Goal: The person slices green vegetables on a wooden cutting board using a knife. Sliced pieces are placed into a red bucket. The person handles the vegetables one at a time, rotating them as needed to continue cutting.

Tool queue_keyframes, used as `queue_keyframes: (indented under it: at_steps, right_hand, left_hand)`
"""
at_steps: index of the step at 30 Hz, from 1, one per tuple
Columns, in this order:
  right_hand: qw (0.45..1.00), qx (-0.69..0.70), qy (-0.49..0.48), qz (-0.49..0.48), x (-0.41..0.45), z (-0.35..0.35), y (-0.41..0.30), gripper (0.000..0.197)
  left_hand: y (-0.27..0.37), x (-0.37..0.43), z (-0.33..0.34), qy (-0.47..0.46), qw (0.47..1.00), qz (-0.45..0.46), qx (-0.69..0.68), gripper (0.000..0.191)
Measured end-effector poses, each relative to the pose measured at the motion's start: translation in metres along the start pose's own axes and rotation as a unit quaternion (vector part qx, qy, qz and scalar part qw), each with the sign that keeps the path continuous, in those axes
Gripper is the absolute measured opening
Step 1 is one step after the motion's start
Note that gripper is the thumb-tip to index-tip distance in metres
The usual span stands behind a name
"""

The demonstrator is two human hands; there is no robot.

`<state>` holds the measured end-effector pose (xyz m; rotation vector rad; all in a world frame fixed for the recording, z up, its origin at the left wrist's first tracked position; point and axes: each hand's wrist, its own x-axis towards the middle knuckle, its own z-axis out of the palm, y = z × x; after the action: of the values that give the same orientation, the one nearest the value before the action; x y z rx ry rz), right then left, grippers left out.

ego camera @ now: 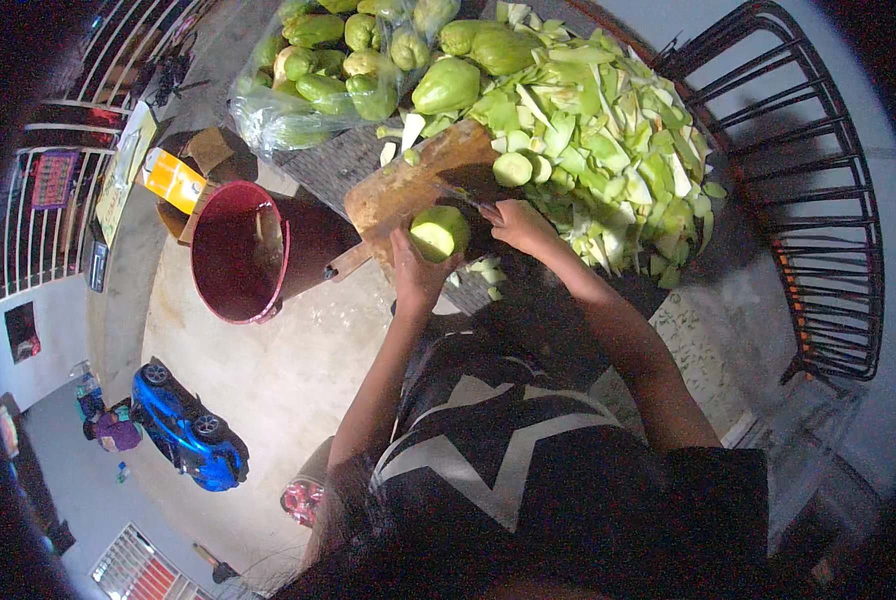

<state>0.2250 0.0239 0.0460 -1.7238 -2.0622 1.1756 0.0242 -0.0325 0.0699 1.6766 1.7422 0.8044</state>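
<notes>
My left hand [416, 271] grips a cut green vegetable [439, 232], probably a chayote, by its lower side. Its pale cut face is turned up, and it rests on or just over the wooden cutting board [388, 191]. In my right hand [524, 227] is a knife [491, 215], held by its handle, with the dark blade pointing up and left over the board, apart from the vegetable. Two pale round end slices [513, 169] lie at the board's right edge, by a large heap of green peelings [605, 142].
Whole green vegetables [446, 86] lie beyond the board, many inside a clear plastic bag [245, 120]. A dark red bucket [230, 255] stands left of the board, near a cardboard box [209, 150]. A black metal rack [815, 172] is at right; a blue toy car [189, 427] sits lower left.
</notes>
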Motion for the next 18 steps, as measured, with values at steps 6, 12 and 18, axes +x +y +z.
queue_keyframes:
  at_steps: [6,12,18]
  right_hand:
    - [0.998,-0.017,0.055,-0.006,-0.03,-0.007,-0.009,0.019]
    - [0.997,0.007,0.077,-0.014,-0.067,-0.027,-0.041,0.019]
    - [0.999,-0.038,0.023,-0.03,-0.084,-0.027,-0.04,0.023]
  left_hand:
    - [0.001,0.003,0.002,-0.005,0.999,-0.023,-0.026,0.091]
    - [0.001,0.004,0.011,0.042,0.998,-0.013,0.053,0.093]
    - [0.014,-0.004,0.011,0.054,0.998,-0.003,-0.018,0.092]
